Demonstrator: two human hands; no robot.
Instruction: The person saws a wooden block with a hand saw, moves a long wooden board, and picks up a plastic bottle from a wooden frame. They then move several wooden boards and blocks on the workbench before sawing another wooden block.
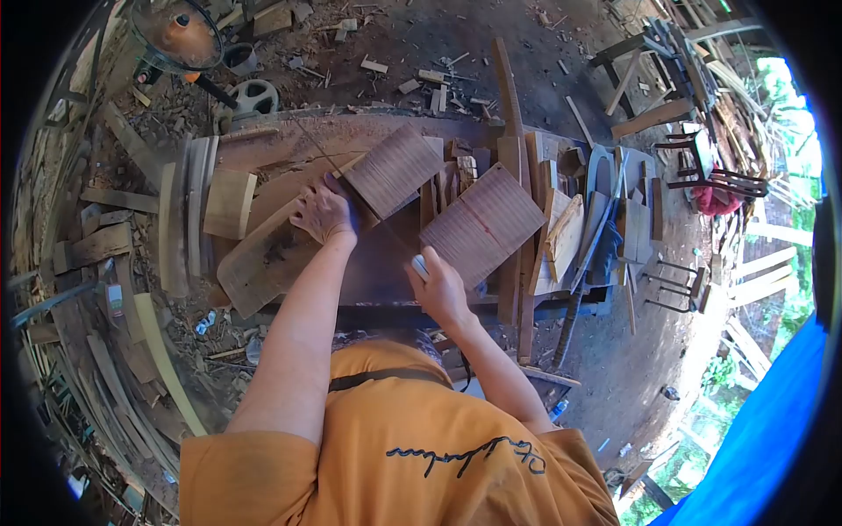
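Observation:
My left hand (324, 215) rests with its fingers spread on wood at the bench, its thumb by the near-left corner of a striped wooden block (395, 168). A curved-edged board (263, 254) lies under and beside that hand. My right hand (441, 294) is closed around the light blue handle (421, 266) of a long, thin handsaw. Its narrow blade (316, 145) runs up and left past the block's left end, seen nearly edge-on. Just beyond the right hand sits a second striped wooden block (484, 223) with a reddish mark.
Wood pieces (561, 228) are stacked on the bench's right side, and curved slats (180, 219) stand on its left. A fan (180, 35) is at the upper left. Offcuts (430, 83) litter the ground beyond. A chair (702, 162) and a blue tarp (772, 421) are at the right.

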